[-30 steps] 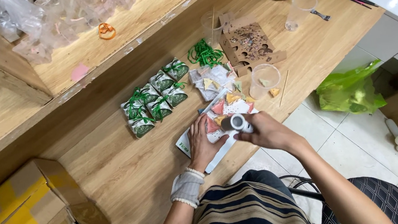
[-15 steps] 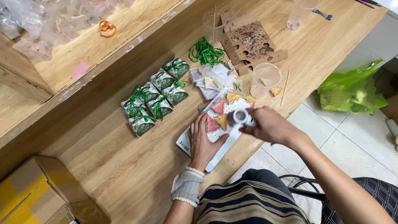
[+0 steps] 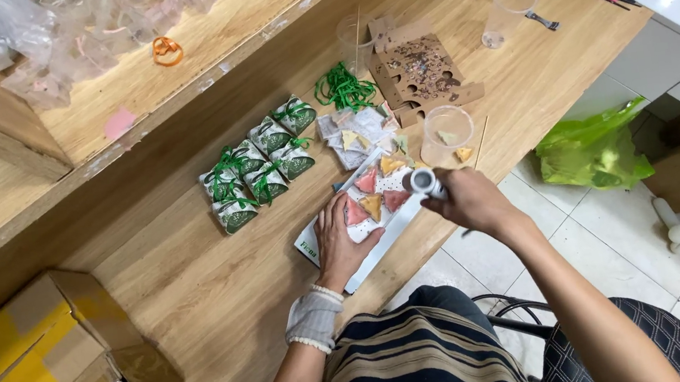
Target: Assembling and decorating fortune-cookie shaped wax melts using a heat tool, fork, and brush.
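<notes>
Since the earlier frame the right hand [image 3: 466,199] has lifted its small white cylinder [image 3: 424,181] slightly toward the clear cup [image 3: 446,132]. Head view: right grip clamped on the cylinder above the white tray [image 3: 318,246] at the desk [image 3: 197,295] edge. Left hand [image 3: 341,234], fingers spread, presses flat on the tray beside triangular pieces [image 3: 373,204]. Green-ribboned packets [image 3: 255,171] lie nearby.

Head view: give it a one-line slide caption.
Left hand presses a white tray of triangular coloured pieces on the wooden table; right hand holds a small white cylinder.
</notes>
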